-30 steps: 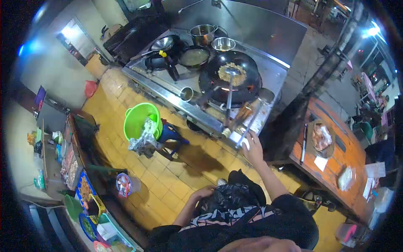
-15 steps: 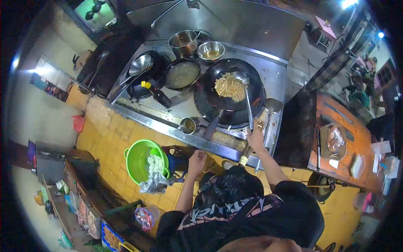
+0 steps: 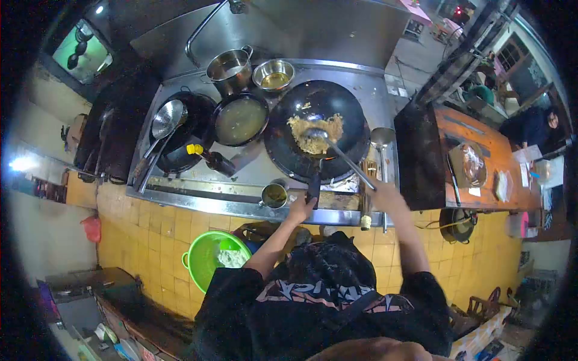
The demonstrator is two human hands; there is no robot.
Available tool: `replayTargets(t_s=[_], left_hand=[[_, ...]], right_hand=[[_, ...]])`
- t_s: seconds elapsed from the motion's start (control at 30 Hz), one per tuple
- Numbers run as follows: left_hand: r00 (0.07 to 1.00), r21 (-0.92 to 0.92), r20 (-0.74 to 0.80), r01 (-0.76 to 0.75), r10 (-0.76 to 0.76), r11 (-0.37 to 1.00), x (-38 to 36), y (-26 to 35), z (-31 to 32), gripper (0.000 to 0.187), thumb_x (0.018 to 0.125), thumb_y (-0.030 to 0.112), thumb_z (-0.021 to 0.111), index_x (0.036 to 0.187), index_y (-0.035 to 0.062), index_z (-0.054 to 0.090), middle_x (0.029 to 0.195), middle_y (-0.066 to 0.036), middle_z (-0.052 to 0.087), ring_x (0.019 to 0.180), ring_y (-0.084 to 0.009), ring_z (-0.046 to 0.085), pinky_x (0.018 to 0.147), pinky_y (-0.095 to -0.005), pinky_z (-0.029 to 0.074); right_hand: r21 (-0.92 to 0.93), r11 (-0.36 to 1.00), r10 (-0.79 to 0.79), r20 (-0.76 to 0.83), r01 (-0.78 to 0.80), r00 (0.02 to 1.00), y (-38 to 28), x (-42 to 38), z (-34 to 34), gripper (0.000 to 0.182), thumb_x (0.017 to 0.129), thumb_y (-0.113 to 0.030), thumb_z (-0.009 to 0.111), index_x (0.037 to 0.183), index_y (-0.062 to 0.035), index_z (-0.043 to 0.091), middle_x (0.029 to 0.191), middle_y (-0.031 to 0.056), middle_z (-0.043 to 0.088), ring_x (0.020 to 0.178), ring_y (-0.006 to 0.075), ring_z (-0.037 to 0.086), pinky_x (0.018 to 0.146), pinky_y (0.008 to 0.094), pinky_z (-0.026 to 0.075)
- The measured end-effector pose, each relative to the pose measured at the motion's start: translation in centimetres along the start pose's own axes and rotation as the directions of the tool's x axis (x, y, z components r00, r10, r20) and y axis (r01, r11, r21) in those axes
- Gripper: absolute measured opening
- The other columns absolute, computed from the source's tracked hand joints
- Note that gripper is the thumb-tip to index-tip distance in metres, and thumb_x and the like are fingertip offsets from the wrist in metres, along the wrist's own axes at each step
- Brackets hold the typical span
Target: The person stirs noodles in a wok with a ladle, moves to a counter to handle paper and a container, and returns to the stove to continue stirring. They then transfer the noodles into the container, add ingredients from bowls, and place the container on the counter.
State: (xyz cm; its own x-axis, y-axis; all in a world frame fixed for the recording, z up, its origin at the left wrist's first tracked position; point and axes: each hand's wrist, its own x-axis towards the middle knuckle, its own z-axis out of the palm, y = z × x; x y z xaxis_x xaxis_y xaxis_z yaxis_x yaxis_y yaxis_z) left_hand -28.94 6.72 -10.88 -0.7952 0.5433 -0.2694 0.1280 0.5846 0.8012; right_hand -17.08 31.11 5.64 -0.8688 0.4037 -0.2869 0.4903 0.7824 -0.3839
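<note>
A black wok [image 3: 328,99] sits on the steel stove with fried rice-like food [image 3: 338,129] spread in its lower middle. My left hand [image 3: 300,209] is closed on the wok's dark handle at the stove's front edge. A long metal ladle [image 3: 349,160] is held by my right hand [image 3: 385,197], its bowl pressed into the food. Just right of the wok, another ladle [image 3: 380,137] lies on the stove beside a bamboo-like stick [image 3: 366,212]. A small metal cup [image 3: 274,195] stands left of my left hand.
Left on the stove are a pan of cloudy liquid [image 3: 241,120], a steel pot [image 3: 229,71], a steel bowl [image 3: 274,76], a dark bottle [image 3: 220,163] and a strainer [image 3: 167,118]. A green basket [image 3: 201,256] is below. A person [image 3: 530,127] is behind the orange table [image 3: 439,123].
My left hand has moved up and taken hold of the wok handle. The ladle has shifted down into the food, which is spread differently. The view has turned, and a person shows at the right.
</note>
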Motion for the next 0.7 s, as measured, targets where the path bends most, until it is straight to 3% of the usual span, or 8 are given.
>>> replayTargets(t_s=[0.07, 0.1, 0.17, 0.23, 0.4, 0.5, 0.63, 0.7], left_hand=[[1.000, -0.079, 0.013, 0.004, -0.003, 0.997, -0.1, 0.5, -0.1, 0.041, 0.086, 0.029, 0.061, 0.112, -0.0019, 0.050, 0.100, -0.022, 0.063, 0.093, -0.0358, 0.062, 0.081, -0.0423, 0.046], [1.000, -0.146, 0.015, 0.009, -0.007, 0.989, -0.5, 0.6, -0.2, 0.042, 0.087, 0.029, 0.060, 0.114, -0.0018, 0.050, 0.102, -0.023, 0.063, 0.095, -0.0358, 0.061, 0.082, -0.0416, 0.046], [0.999, -0.153, 0.048, 0.016, -0.008, 0.988, 0.9, -1.0, 0.3, 0.045, 0.087, 0.031, 0.060, 0.115, -0.0022, 0.049, 0.106, -0.024, 0.061, 0.097, -0.0357, 0.061, 0.082, -0.0415, 0.046], [0.984, -0.247, 0.150, 0.136, -0.100, 0.960, 1.3, -2.2, 1.0, 0.046, 0.087, 0.032, 0.061, 0.114, -0.0031, 0.050, 0.105, -0.024, 0.061, 0.096, -0.0356, 0.061, 0.081, -0.0423, 0.046], [0.998, -0.166, 0.056, 0.041, -0.032, 0.985, 1.8, -1.1, 1.0, 0.044, 0.084, 0.031, 0.063, 0.109, -0.0037, 0.053, 0.095, -0.021, 0.065, 0.089, -0.0342, 0.063, 0.079, -0.0425, 0.047], [0.977, -0.193, 0.177, 0.155, -0.121, 0.969, 0.8, 2.9, -0.3, 0.043, 0.081, 0.032, 0.065, 0.103, -0.0040, 0.057, 0.085, -0.018, 0.066, 0.077, -0.0304, 0.065, 0.070, -0.0404, 0.049], [0.981, -0.066, 0.157, 0.124, -0.112, 0.990, 2.6, -1.6, 0.7, 0.044, 0.080, 0.037, 0.066, 0.100, -0.0023, 0.059, 0.079, -0.012, 0.066, 0.061, -0.0210, 0.063, 0.050, -0.0342, 0.050], [0.974, -0.286, 0.170, 0.192, -0.147, 0.939, 1.3, -0.1, 0.3, 0.046, 0.080, 0.039, 0.067, 0.099, -0.0021, 0.060, 0.080, -0.010, 0.066, 0.065, -0.0197, 0.064, 0.054, -0.0345, 0.051]], right_hand=[[-0.033, 0.989, 0.144, -0.096, -0.147, 0.985, -2.3, 1.7, 5.9, 0.038, 0.087, -0.024, 0.051, 0.125, -0.0157, 0.053, 0.090, 0.0265, 0.062, 0.084, 0.0414, 0.061, 0.073, 0.0483, 0.049], [-0.243, 0.967, 0.103, 0.117, -0.072, 0.988, 0.1, 5.9, 12.9, 0.039, 0.086, -0.023, 0.052, 0.125, -0.0164, 0.052, 0.087, 0.0261, 0.062, 0.077, 0.0411, 0.062, 0.069, 0.0478, 0.050], [-0.011, 0.999, -0.044, -0.077, 0.043, 0.996, -2.0, 3.3, 10.4, 0.040, 0.086, -0.021, 0.052, 0.125, -0.0152, 0.051, 0.085, 0.0261, 0.063, 0.072, 0.0410, 0.062, 0.068, 0.0465, 0.050], [0.141, 0.989, -0.036, 0.023, 0.032, 0.999, -1.9, 0.5, 2.4, 0.040, 0.087, -0.020, 0.052, 0.126, -0.0142, 0.051, 0.084, 0.0262, 0.062, 0.075, 0.0416, 0.061, 0.069, 0.0473, 0.050], [-0.044, 0.997, 0.061, -0.162, -0.069, 0.985, -1.6, 1.2, 3.4, 0.028, 0.087, -0.019, 0.052, 0.111, -0.0059, 0.056, 0.084, 0.0251, 0.063, 0.080, 0.0417, 0.062, 0.070, 0.0483, 0.050], [-0.095, 0.982, -0.179, -0.191, 0.163, 0.965, 1.0, 3.9, 10.2, 0.041, 0.086, -0.018, 0.053, 0.124, -0.0041, 0.045, 0.082, 0.0285, 0.061, 0.083, 0.0409, 0.061, 0.071, 0.0502, 0.049], [-0.028, 0.998, -0.064, -0.067, 0.063, 0.996, 0.1, -0.2, -0.6, 0.045, 0.086, -0.021, 0.053, 0.125, -0.0009, 0.044, 0.086, 0.0262, 0.062, 0.084, 0.0401, 0.062, 0.073, 0.0494, 0.049], [-0.007, 0.994, -0.113, -0.048, 0.113, 0.992, 0.3, 0.1, -0.5, 0.047, 0.086, -0.021, 0.053, 0.126, 0.0036, 0.044, 0.087, 0.0251, 0.062, 0.084, 0.0384, 0.062, 0.075, 0.0480, 0.050]])
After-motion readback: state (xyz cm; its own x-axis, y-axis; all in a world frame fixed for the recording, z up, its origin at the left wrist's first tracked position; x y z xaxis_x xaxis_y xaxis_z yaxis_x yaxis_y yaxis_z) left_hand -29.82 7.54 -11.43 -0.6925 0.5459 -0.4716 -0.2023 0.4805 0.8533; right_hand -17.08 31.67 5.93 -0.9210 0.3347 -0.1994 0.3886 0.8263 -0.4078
